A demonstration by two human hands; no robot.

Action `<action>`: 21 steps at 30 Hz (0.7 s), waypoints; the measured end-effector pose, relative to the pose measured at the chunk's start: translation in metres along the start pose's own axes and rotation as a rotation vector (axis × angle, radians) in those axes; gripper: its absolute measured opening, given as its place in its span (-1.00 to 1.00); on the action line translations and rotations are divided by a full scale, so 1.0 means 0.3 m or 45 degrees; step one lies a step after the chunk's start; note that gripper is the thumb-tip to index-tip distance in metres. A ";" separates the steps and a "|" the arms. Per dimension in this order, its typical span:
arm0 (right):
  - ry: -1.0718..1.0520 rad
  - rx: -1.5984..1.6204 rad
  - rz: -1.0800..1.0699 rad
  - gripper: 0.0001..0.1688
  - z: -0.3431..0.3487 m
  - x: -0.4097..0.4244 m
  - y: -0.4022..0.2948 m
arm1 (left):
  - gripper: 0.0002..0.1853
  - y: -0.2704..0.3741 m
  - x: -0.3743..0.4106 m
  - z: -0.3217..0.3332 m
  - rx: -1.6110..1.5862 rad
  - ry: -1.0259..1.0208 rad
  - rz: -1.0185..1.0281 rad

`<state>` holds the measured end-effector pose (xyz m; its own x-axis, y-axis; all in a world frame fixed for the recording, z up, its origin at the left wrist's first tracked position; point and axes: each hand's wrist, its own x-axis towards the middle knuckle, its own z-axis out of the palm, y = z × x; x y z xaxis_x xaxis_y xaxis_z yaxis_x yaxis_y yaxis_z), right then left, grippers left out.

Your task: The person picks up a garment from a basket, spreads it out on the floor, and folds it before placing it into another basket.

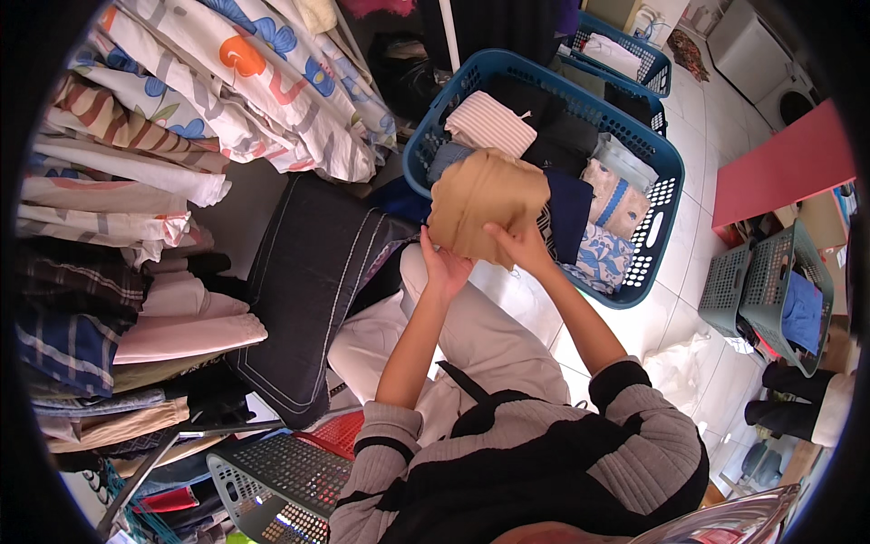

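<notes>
A folded tan cloth (486, 200) is held up between my two hands, over the near left edge of a blue plastic laundry basket (669, 160). My left hand (445, 268) supports its lower left edge from below. My right hand (520, 241) grips its lower right side, thumb on top. In the basket lie a pink-and-white striped folded cloth (491, 124), dark folded clothes (561, 136), a navy folded cloth (567, 204), a blue-and-white patterned cloth (601, 257) and a beige cloth with a blue band (615, 198). The tan cloth hides part of the contents.
Clothes (245, 81) hang at the left beside a folded black padded item with white stitching (309, 292). A grey-green basket (279, 476) stands at lower left; more baskets (781, 292) are at right. Another blue basket (656, 61) stands behind. A person's dark-clothed legs (792, 401) show at far right.
</notes>
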<state>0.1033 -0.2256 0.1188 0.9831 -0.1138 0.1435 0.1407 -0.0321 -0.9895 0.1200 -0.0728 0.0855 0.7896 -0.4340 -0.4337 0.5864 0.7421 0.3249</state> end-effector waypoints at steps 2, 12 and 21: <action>0.026 0.098 0.066 -0.36 -0.008 0.058 0.018 | -0.14 0.003 0.007 0.008 -0.049 0.010 -0.021; 0.330 0.563 0.537 -0.22 -0.077 0.172 0.096 | -0.11 0.010 -0.004 0.020 0.044 -0.032 -0.034; -0.266 0.398 0.661 -0.12 -0.045 0.053 0.023 | -0.14 0.050 -0.092 0.062 0.062 -0.078 -0.050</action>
<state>0.1184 -0.2412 0.1143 0.9302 0.1603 -0.3302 -0.3630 0.2701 -0.8918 0.1104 -0.0590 0.1180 0.7748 -0.4937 -0.3949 0.6237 0.6990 0.3499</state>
